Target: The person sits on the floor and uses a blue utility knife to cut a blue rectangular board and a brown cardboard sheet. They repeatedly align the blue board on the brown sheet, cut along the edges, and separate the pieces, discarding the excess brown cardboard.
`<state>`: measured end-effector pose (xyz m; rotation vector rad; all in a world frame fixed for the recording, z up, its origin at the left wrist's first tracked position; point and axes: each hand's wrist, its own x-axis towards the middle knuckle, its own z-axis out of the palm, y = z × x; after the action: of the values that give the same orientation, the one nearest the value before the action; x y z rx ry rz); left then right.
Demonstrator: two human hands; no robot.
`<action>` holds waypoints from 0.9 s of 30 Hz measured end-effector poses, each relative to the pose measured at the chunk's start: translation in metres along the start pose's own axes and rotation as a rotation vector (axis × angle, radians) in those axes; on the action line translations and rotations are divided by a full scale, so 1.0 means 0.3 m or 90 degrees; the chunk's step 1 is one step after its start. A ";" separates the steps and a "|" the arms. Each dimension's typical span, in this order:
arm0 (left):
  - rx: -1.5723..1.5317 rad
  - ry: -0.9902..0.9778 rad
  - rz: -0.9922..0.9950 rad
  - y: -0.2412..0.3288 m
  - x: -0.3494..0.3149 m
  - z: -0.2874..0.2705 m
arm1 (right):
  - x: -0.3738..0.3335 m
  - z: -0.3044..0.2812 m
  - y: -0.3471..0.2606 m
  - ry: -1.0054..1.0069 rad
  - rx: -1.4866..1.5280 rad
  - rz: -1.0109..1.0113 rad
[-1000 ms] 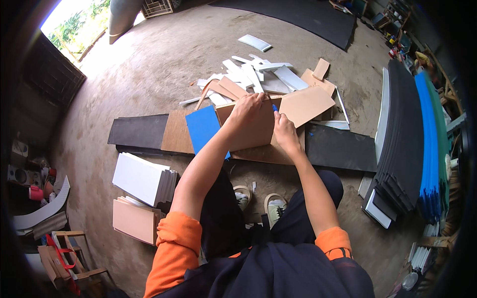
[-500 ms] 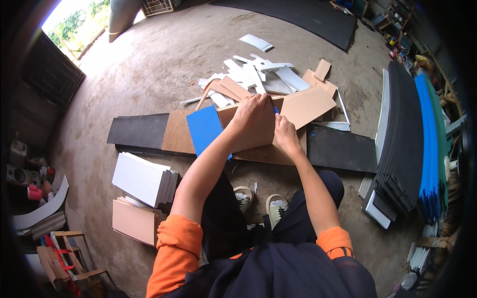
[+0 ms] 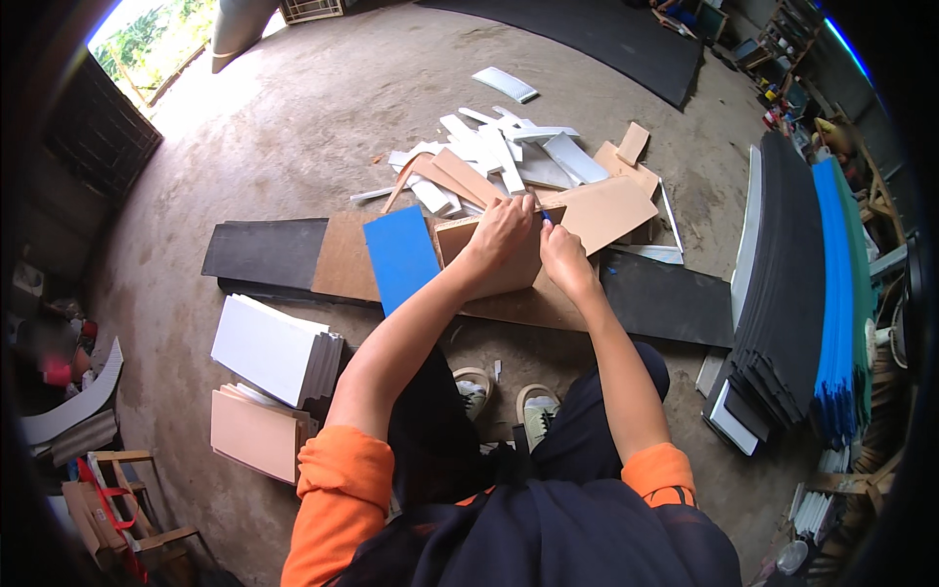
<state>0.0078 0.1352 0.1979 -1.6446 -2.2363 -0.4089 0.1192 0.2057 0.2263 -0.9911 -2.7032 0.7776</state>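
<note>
My right hand (image 3: 565, 258) is closed around a small cutter with a blue handle (image 3: 547, 217); its tip is at the upper edge of a tan sheet (image 3: 511, 278). My left hand (image 3: 501, 237) bends its fingers over that same edge, just left of the cutter, and grips the sheet. Behind the sheet shows part of a brown board (image 3: 451, 241). Both lie over a long low bench, brown in the middle with black ends (image 3: 665, 293). Left of my left hand lies a blue sheet (image 3: 401, 258), and a larger tan sheet (image 3: 608, 210) is beyond my right hand.
White and tan offcuts (image 3: 479, 147) are heaped beyond the bench. At the left stand a white stack (image 3: 264, 344) and a tan stack (image 3: 252, 430) of sheets. Tall black sheets (image 3: 782, 284) and blue sheets (image 3: 834, 293) lean at the right. My shoes (image 3: 537, 416) rest below the bench.
The whole view has shifted slightly. My left fingers have drawn a little lower and closer to the cutter on the sheet's upper edge; both hands keep their grip.
</note>
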 end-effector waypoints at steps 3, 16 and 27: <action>0.013 0.012 -0.017 -0.006 -0.008 0.001 | 0.010 -0.013 0.006 -0.037 0.017 0.004; 0.010 -0.025 -0.001 0.011 -0.024 -0.037 | -0.033 0.006 0.026 -0.039 0.017 -0.002; -0.018 -0.012 0.045 0.019 -0.034 -0.030 | -0.041 0.013 0.040 -0.049 0.022 0.023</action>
<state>0.0168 0.1244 0.2018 -1.7442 -2.1881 -0.4102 0.1342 0.2039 0.2171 -1.0262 -2.7329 0.8841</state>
